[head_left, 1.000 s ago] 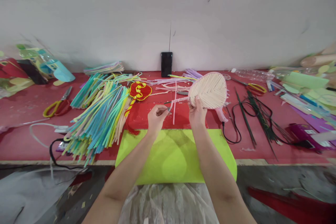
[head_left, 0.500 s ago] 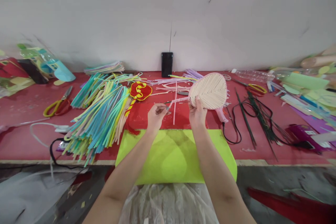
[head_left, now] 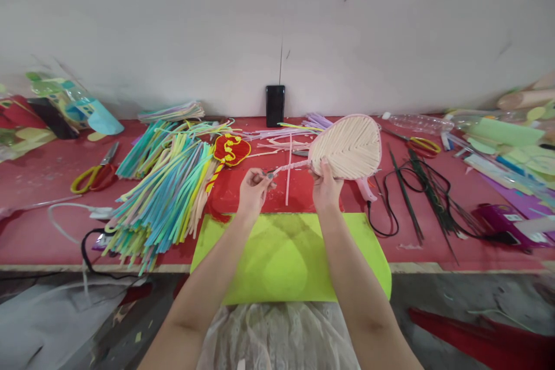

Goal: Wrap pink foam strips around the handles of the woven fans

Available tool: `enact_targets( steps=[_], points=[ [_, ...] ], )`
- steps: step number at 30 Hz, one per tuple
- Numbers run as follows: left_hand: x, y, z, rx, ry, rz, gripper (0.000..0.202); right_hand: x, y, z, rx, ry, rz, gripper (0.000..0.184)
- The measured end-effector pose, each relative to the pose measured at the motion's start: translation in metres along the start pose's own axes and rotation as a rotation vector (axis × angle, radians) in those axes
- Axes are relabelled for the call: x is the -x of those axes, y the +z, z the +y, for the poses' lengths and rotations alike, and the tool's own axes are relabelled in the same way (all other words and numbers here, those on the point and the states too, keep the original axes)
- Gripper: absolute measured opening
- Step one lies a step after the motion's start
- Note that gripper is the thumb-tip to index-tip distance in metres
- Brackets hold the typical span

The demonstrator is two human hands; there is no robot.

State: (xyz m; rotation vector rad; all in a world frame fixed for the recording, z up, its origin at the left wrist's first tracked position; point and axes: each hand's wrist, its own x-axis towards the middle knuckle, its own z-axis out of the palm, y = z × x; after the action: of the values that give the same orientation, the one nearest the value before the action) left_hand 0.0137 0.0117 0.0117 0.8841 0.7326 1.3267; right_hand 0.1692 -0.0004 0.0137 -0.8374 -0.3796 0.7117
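Head view: one cream fan [head_left: 347, 147], leaf-shaped, ribbed, pink-edged, is held above the red worktop [head_left: 34, 162]. The right hand [head_left: 326, 188] grips its base; the left hand [head_left: 252, 191] pinches the end of its one wrapped pink handle [head_left: 298, 165]. Also noted: two scissors [head_left: 110, 154], one glossy black phone [head_left: 275, 106], fuzzy stems [head_left: 160, 185] beyond counting.

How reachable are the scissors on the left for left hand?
Probably not directly: the pile of coloured strips lies between the left hand and the scissors, and that hand pinches the pink stem of the pale leaf-shaped piece. Reaching over the pile might work.
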Motion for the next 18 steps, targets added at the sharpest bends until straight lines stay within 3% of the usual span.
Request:
enact_targets(
  steps=[7,13,18],
  points=[
    [-0.003,-0.004,-0.003,0.040,0.006,-0.014,0.039,0.002,0.001,-0.001,0.025,-0.021,-0.001,0.047],
    [0.005,0.001,0.001,-0.138,0.089,-0.110,0.033,-0.001,0.000,-0.001,-0.014,-0.012,0.030,0.046],
    [0.007,0.002,0.002,-0.230,0.039,-0.143,0.032,-0.004,-0.002,0.000,-0.038,0.019,0.015,0.039]
  ],
)
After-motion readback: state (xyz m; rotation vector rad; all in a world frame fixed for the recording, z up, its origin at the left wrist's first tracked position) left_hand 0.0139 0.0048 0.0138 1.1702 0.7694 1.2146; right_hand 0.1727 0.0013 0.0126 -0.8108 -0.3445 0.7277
